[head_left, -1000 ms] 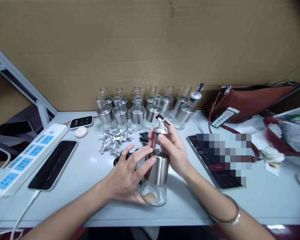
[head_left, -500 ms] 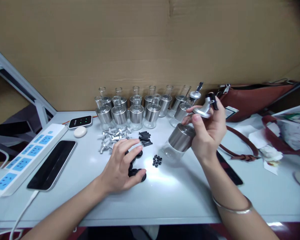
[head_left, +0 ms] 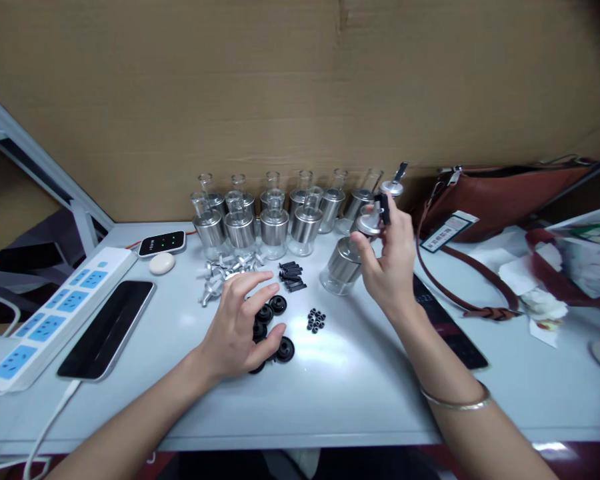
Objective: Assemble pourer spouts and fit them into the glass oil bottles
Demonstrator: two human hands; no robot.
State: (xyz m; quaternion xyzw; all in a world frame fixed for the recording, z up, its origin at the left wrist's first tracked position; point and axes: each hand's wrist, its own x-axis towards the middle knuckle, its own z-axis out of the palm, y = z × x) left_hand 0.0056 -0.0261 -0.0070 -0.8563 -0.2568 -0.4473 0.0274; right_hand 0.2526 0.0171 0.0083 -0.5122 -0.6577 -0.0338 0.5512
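My right hand (head_left: 391,267) is wrapped around the top of a glass bottle with a metal sleeve (head_left: 345,261), which stands upright on the table or just touches it. On its neck sits a silver pourer cap (head_left: 369,223) with a black lever. The bottle's neck is hidden behind my fingers. My left hand (head_left: 243,327), fingers apart and curved, hovers over several round black rubber stoppers (head_left: 285,349) and partly hides them. Between the hands lie small black rings (head_left: 316,320) and a pile of black levers (head_left: 291,276). Silver spout parts (head_left: 225,273) are heaped beyond my left hand.
Two rows of sleeved glass bottles (head_left: 273,230) line the cardboard wall (head_left: 300,100). A capped bottle (head_left: 393,188) stands behind my right hand. At left are a phone (head_left: 107,330), a power strip (head_left: 55,320) and a small black device (head_left: 162,244). A brown bag (head_left: 510,200) and another phone (head_left: 450,327) lie right.
My right hand has moved left and away from me, bringing the tilted bottle upright and down to the table. My left hand has barely shifted, and more black stoppers show.
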